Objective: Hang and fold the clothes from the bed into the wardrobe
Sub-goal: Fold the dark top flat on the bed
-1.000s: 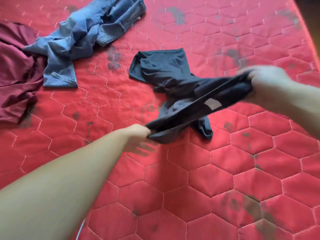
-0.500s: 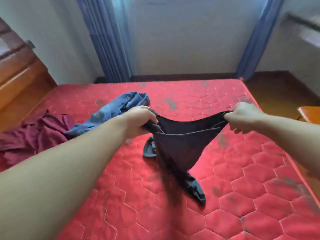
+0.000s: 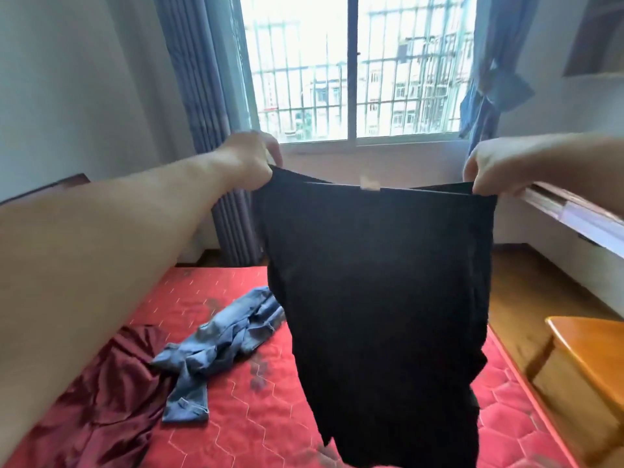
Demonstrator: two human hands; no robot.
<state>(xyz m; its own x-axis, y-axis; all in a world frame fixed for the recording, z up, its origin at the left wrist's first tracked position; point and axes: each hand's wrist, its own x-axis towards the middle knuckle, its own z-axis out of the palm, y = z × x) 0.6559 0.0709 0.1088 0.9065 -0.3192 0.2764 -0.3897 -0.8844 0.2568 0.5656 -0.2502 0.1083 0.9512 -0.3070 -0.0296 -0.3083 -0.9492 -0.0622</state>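
Head view is showing a black fabric garment (image 3: 378, 282) hanging stretched above the red quilted bed (image 3: 256, 417), its top corners being pinched by the left hand (image 3: 251, 158) and right hand (image 3: 491, 172), held wide apart. Crumpled blue denim jeans (image 3: 219, 346) and a maroon garment (image 3: 101, 393) are lying on the bed.

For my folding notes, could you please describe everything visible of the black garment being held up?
The black garment is plain dark cloth, apparently soft, hanging spread out in the air over the red mattress. The left hand and right hand each pinch one end of its taut top edge, where a small pale tag shows. It narrows toward the bottom.
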